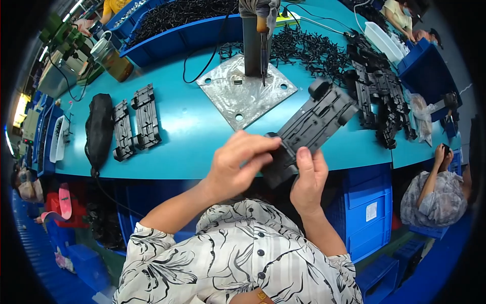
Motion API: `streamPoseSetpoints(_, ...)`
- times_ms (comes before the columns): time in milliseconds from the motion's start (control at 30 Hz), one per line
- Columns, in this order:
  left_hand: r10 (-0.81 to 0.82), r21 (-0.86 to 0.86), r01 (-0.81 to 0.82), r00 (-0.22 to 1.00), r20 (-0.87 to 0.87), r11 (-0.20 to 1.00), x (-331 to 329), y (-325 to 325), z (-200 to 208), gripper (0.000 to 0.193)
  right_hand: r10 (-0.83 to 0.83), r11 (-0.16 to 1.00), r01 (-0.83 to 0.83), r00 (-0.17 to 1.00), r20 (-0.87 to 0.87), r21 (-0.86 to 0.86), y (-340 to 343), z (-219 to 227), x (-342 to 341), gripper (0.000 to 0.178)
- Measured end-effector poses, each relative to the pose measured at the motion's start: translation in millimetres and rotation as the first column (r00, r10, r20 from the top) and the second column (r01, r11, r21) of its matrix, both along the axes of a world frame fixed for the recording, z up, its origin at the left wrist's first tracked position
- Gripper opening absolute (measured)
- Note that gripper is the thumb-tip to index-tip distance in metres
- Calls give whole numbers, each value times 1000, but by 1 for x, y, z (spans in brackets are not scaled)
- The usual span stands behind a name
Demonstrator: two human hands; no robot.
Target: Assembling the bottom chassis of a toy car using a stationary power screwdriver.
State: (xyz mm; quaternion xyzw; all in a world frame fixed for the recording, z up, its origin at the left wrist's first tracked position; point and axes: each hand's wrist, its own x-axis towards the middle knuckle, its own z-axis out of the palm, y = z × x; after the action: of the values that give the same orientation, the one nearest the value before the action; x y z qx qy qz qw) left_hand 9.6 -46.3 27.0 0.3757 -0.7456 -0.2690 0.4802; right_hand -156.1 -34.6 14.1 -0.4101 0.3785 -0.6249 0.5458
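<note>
A black plastic toy car chassis (316, 119) with wheels is tilted in front of me, above the near edge of the table. My right hand (310, 177) grips its near end, thumb on top and fingers wrapped round the side. With bent fingers pressed together, my left hand (235, 164) pinches at the chassis's near left corner, by a wheel; whatever small part sits between those fingertips is hidden. Just beyond the chassis lies a square metal base plate (245, 109) with holes. Over it hangs a thin pointed tool (264, 55) on an upright post (251, 48).
Two similar chassis (146, 116) lie at left beside a long black wrapped bundle (98, 126). More chassis (382, 96) are piled at right. Small black parts (309, 53) are heaped behind the plate, near a blue bin (177, 43). A jar (111, 60) stands far left; other people sit nearby.
</note>
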Motion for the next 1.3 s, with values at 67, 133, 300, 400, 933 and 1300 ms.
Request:
streamPoseSetpoints(67, 91, 159, -68, 985, -145, 985, -2, -4, -11, 34, 37, 993, -41, 999, 39, 111, 3, -7, -1, 19)
streamPoseSetpoints(133, 166, 292, -81, 945, -280, 953, -3, -8, -21, 33, 35, 992, -42, 998, 61, 117, 0, -15, 0, 17)
streamPoseSetpoints(300, 238, 774, 539, 746, -622, 333, 16, -35, -20, 23, 5, 983, -38, 983, 183, 177, -12, -15, 5, 16)
streamPoseSetpoints(400, 216, 720, 594, 698, -683, 358, 21, -42, -30, 23, 31, 959, -100, 967, 254, 267, -21, -4, 9, 18)
streamPoseSetpoints(933, 346, 681, 602, 587, -732, 417, 22, -77, -34, 32, 175, 919, -250, 951, 254, 305, -71, -12, 11, 25)
streamPoseSetpoints(1300, 348, 692, 523, 611, -711, 497, 22, -99, -28, 38, 195, 935, -265, 940, 281, 238, -88, -12, 20, 23)
